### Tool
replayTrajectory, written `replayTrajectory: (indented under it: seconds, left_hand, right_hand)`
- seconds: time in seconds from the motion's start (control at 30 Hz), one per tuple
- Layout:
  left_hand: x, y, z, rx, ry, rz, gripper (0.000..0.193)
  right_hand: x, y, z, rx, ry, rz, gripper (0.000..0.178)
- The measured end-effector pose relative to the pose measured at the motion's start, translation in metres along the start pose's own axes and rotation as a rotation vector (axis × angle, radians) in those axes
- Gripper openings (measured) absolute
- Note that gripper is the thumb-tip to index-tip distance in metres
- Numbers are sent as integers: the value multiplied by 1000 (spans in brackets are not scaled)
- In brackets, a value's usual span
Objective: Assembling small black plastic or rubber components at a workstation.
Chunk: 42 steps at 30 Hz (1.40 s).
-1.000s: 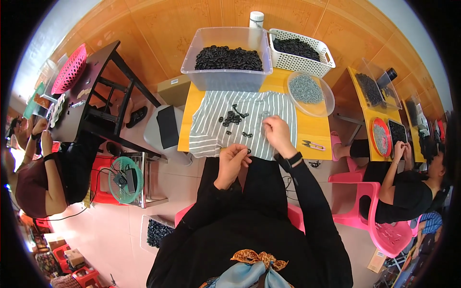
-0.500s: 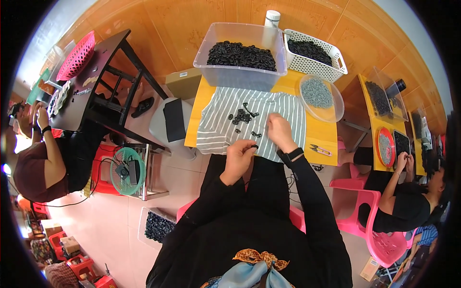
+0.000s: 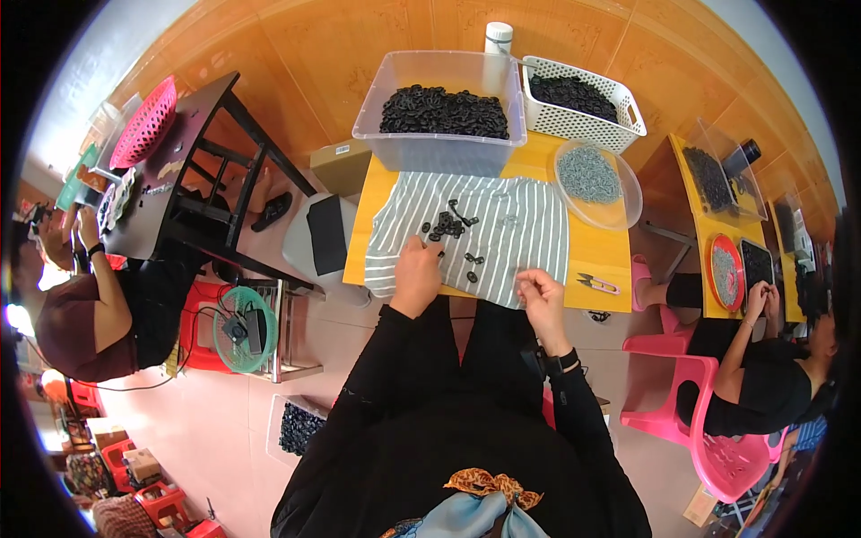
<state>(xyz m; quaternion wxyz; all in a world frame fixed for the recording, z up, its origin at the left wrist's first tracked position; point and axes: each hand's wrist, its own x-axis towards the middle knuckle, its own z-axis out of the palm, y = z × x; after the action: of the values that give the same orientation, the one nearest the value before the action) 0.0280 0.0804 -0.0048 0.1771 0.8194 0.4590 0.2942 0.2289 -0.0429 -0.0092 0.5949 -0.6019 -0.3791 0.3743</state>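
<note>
A grey-and-white striped cloth (image 3: 502,224) covers the near part of a yellow table (image 3: 592,255). Small black parts (image 3: 446,224) lie in a loose heap on the cloth. My left hand (image 3: 417,273) rests on the cloth's near edge, fingers curled beside two black pieces (image 3: 473,267). My right hand (image 3: 541,291) hovers at the cloth's near right corner with fingertips pinched together; whether a small part is held there is too small to tell. A watch sits on my right wrist.
A clear tub (image 3: 441,112) of black parts and a white basket (image 3: 581,103) stand at the back, a clear dish (image 3: 596,175) of grey parts to the right, small scissors (image 3: 596,284) near the edge. People sit left (image 3: 99,305) and right (image 3: 762,377). A pink stool (image 3: 708,439) stands nearby.
My right hand has pulled back from the cloth's middle to its near right corner. My left hand has moved forward onto the cloth's edge. The view shifted slightly.
</note>
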Motion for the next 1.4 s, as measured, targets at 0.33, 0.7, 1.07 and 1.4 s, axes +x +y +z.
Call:
replayTrajectory:
  seconds: [0.33, 0.7, 1.07, 1.4]
  left_hand:
    - [8, -14, 2, -10, -39, -7, 10]
    - [-29, 71, -29, -1583, -260, -569, 19]
    - [-42, 89, -34, -1616, -228, -453, 19]
    - [-44, 98, -42, -1599, -217, -428, 18]
  right_hand:
    - [-11, 6, 10, -21, -48, -74, 9]
    - [-27, -68, 38, 237, -58, -165, 11]
    - [-37, -73, 43, 61, -32, -343, 15]
    - [-44, -77, 42, -24, -25, -421, 18]
